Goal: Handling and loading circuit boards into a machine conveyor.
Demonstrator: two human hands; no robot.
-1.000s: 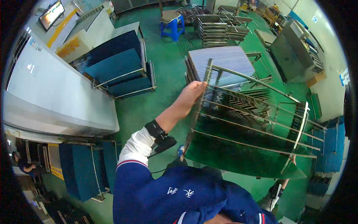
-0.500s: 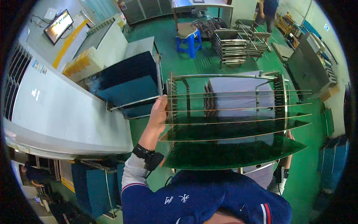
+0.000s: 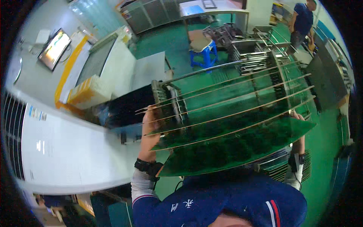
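A metal slotted rack (image 3: pixel 206 71) is between my hands, carrying several thin dark-green panels (image 3: pixel 234 151) on edge, spaced apart, with pale brownish edges. The rack slants, its right end farther from me than its left. My left hand (image 3: pixel 149 130) is closed on the rack's left end frame, its fingers partly hidden by panel edges. At the opposite end my right hand (image 3: pixel 298 118) grips the right frame; the nearest panel covers part of that hand. Green floor shows through and between the panels.
To the left stands a large white cabinet-like surface (image 3: pixel 68 147). A blue stool (image 3: pixel 204 55) and stacked empty metal racks (image 3: pixel 251 56) stand ahead. Another person (image 3: pixel 302 22) is at the far right. Behind the stool is a white table (image 3: pixel 215 11); dark panels (image 3: pixel 130 102) stand at left.
The rack has tilted, its right end swinging farther away. The pale stack seen behind the panels is gone from view there. The view has shifted, and the other person shows more fully.
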